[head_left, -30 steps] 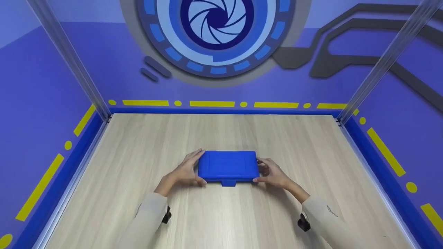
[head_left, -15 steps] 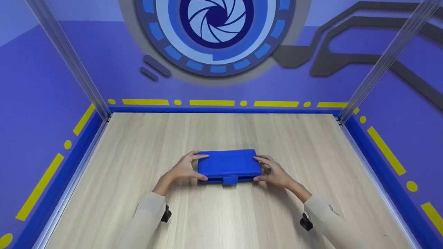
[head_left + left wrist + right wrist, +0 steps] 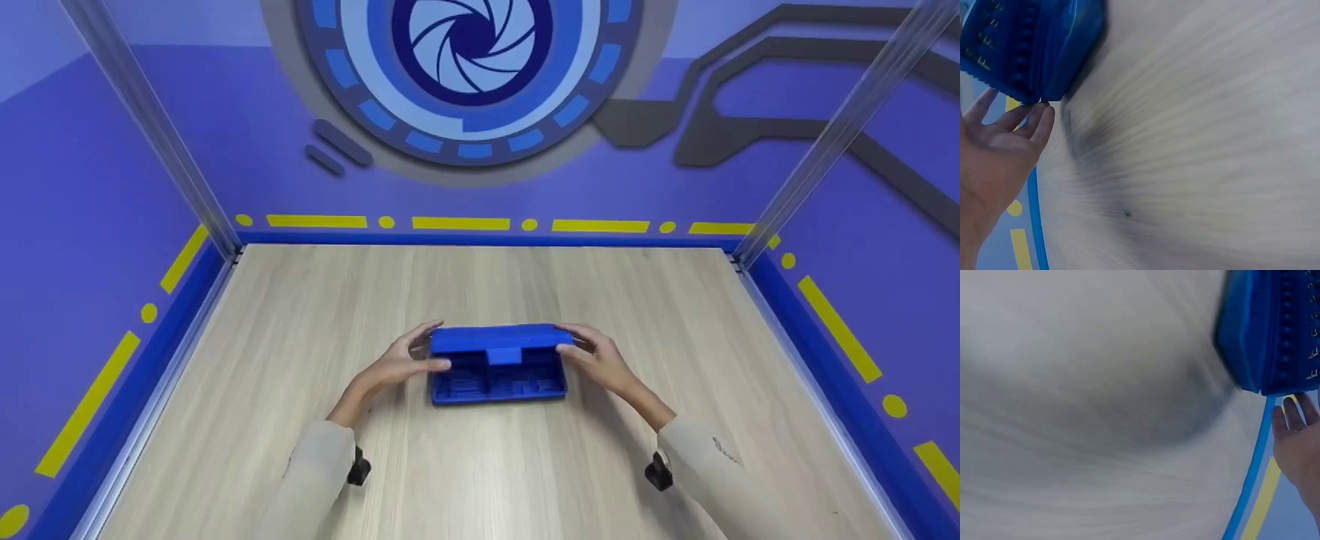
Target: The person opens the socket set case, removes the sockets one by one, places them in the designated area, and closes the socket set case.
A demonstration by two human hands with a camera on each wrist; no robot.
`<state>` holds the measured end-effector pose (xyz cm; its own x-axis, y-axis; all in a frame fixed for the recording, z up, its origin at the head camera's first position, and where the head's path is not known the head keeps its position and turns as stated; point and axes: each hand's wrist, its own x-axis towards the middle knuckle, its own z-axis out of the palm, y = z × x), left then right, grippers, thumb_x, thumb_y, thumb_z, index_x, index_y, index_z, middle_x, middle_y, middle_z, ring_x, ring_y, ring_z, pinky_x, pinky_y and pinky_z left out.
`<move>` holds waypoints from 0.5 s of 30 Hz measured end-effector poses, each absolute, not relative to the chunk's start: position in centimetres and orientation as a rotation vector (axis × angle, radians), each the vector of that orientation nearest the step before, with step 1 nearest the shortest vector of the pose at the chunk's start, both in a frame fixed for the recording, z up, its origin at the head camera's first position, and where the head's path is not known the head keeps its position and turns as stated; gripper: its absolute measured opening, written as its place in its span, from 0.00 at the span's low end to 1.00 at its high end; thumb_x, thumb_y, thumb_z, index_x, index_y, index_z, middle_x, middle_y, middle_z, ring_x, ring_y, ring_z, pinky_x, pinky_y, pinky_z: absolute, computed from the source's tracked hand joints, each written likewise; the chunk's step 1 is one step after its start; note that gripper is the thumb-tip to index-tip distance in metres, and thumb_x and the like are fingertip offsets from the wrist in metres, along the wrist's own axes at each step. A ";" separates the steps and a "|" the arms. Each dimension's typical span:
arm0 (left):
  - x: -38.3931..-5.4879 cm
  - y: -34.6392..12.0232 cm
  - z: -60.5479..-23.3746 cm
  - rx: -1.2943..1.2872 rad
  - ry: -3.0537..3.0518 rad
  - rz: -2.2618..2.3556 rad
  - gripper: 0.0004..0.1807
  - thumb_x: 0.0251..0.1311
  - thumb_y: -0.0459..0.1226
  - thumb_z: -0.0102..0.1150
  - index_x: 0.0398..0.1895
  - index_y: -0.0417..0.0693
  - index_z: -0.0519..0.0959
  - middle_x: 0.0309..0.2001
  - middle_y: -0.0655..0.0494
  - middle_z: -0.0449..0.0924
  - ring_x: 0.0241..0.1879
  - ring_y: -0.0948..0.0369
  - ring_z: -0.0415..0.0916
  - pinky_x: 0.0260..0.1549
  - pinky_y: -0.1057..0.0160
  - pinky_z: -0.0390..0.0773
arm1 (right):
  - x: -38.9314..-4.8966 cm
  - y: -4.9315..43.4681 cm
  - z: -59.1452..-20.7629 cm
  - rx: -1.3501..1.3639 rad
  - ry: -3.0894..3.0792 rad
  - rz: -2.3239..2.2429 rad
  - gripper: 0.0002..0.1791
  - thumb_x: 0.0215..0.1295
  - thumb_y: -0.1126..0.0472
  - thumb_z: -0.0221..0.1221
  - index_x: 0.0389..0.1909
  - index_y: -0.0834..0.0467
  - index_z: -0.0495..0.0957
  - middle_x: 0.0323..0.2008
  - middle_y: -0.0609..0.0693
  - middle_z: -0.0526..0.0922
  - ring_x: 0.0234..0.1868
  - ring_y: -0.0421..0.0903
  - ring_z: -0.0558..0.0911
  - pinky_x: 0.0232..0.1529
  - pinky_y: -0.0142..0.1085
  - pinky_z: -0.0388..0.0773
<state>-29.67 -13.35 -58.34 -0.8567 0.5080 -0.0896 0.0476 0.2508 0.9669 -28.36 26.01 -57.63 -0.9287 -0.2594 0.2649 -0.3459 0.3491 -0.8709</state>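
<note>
A blue plastic case [image 3: 501, 338] lies on the wooden table with its lid partly raised and its front latch tab hanging from the lid. Through the gap the lower tray shows moulded compartments. My left hand [image 3: 394, 367] holds the lid at its left end, thumb at the front edge and fingers toward the back. At the right end, my right hand [image 3: 606, 366] has its thumb against the lid's front corner. In the left wrist view, fingertips touch the case [image 3: 1075, 56] near the hinge. Small light marks line the inside of the case [image 3: 1292, 332] in the right wrist view.
The light wooden table [image 3: 480, 472] surrounds the case. A blue printed wall [image 3: 315, 90] stands behind, with side walls at left and right. Metal posts [image 3: 161, 142] rise at the back corners. Black wrist devices [image 3: 360, 466] sit by the cuffs.
The case was closed one second ago. Its lid has swung up and back at the front, baring the inside. Both thumbs have risen with the lid's front edge.
</note>
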 end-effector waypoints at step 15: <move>-28.4 -11.4 -59.7 0.614 2.362 1.494 0.85 0.38 0.34 0.86 0.82 0.58 0.21 0.81 0.31 0.44 0.79 0.38 0.50 0.76 0.40 0.59 | -31.3 22.8 -55.6 -0.210 -2.450 1.643 0.30 0.71 0.42 0.62 0.58 0.64 0.77 0.46 0.64 0.87 0.45 0.56 0.88 0.43 0.39 0.89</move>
<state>-28.42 -11.44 -59.66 -0.8706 0.4919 -0.0087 0.2030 0.3752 0.9044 -31.30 22.76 -55.57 -0.9730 0.2188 0.0735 0.0151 0.3781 -0.9256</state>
